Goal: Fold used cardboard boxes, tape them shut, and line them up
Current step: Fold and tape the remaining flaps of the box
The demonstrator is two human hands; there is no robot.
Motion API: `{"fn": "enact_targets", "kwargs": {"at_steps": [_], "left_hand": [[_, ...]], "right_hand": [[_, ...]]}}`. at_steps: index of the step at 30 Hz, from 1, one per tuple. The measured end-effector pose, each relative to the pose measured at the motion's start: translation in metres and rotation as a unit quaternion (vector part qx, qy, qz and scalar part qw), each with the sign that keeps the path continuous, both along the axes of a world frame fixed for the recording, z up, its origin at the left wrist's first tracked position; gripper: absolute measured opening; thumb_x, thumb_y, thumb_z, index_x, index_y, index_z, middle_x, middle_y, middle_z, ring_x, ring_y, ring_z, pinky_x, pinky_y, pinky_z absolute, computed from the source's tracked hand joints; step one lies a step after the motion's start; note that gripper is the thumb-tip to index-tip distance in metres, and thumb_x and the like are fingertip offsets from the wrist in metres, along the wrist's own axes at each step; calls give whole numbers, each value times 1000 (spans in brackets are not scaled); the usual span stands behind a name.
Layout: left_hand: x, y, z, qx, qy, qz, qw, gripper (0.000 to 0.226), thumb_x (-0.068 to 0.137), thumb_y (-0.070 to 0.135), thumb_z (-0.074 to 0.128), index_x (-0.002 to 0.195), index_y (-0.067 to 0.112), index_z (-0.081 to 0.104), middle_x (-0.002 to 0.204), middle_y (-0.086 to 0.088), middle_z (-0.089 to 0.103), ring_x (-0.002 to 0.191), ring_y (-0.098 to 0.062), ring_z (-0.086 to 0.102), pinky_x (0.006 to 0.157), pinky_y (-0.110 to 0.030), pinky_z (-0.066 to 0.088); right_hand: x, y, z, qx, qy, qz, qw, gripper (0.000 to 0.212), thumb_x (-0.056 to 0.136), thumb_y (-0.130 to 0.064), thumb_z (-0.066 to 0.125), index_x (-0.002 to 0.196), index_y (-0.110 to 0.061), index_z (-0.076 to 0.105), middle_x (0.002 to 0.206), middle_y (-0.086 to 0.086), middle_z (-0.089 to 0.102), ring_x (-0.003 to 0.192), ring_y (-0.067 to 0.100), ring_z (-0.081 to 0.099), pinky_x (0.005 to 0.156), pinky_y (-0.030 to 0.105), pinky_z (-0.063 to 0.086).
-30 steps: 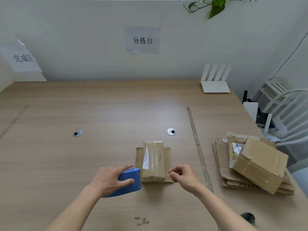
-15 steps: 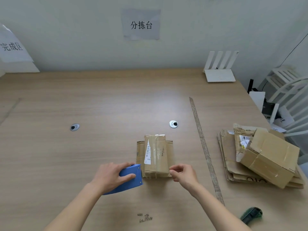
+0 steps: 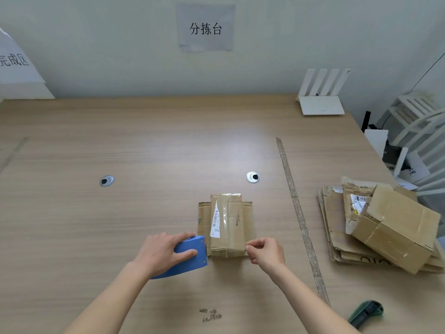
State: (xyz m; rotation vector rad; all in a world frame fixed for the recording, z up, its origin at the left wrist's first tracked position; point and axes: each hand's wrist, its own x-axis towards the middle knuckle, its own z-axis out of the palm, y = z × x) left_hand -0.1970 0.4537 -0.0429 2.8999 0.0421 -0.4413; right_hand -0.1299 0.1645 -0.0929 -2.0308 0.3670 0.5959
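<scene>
Near the table's (image 3: 120,225) front edge: small folded brown cardboard box (image 3: 226,225), taping underway. Left hand (image 3: 161,253) grips blue tape dispenser (image 3: 190,255); right hand's (image 3: 266,253) fingers pinch tape end. Right-edge flattened cardboard stack (image 3: 337,227) remains; none lined up.

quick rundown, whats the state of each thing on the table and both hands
small box: folded, lying flat, clear tape over its top
tape dispenser: beside the box, held
left hand: grips the dispenser
right hand: pinching at the box's near right corner
large box: taped, tilted on flattened cardboard
green cutter: lying untouched
</scene>
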Motion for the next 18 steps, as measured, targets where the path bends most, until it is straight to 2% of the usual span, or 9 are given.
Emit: {"fn": "enact_targets", "kwargs": {"at_steps": [4, 6, 9, 11, 14, 18], "left_hand": [[2, 0, -4, -7, 7, 5, 1000, 52, 89, 75, 41, 138, 57, 43, 109, 22, 69, 82, -6, 56, 69, -25, 42], [3, 0, -6, -5, 7, 8, 1000, 53, 89, 76, 40, 138, 57, 42, 109, 21, 69, 85, -7, 59, 68, -25, 41], [4, -1, -11, 2, 11, 6, 1000, 54, 88, 77, 39, 139, 57, 42, 109, 20, 69, 91, -8, 62, 65, -25, 39], [6, 0, -16, 1, 10, 4, 1000, 62, 83, 82, 32, 139, 58, 41, 107, 20, 70, 90, -8, 62, 67, -25, 41], [10, 2, -23, -10, 0, 6, 1000, 75, 72, 86, 19, 138, 59, 41, 103, 21, 70, 86, -7, 61, 69, -25, 44], [13, 7, -26, -16, -6, 6, 1000, 62, 81, 83, 31, 137, 59, 41, 101, 22, 70, 79, -7, 57, 67, -23, 43]], "right_hand": [[-2, 0, -9, 1, 19, -3, 1000, 6, 77, -16, 77, 75, -21, 77, 65, -4, 74, 64, 17, 74, 79, 40, 63], [-2, -1, -14, 19, 19, -14, 1000, 7, 80, -13, 79, 86, -17, 78, 69, -2, 76, 69, 19, 75, 79, 41, 63], [1, -6, -20, 62, 46, -23, 997, 37, 83, -8, 79, 119, -5, 68, 74, 1, 75, 77, 20, 74, 76, 33, 63], [4, -9, -20, 79, 56, -13, 995, 49, 82, -8, 81, 127, -5, 62, 78, 1, 74, 84, 18, 73, 73, 28, 62], [7, -15, -24, 52, 42, 1, 998, 54, 76, -17, 89, 123, -13, 62, 109, 1, 66, 99, 21, 70, 72, 27, 62], [9, -22, -29, -35, -20, 44, 998, 42, 76, -30, 86, 112, -30, 65, 116, -4, 69, 96, 15, 69, 90, 39, 58]]}}
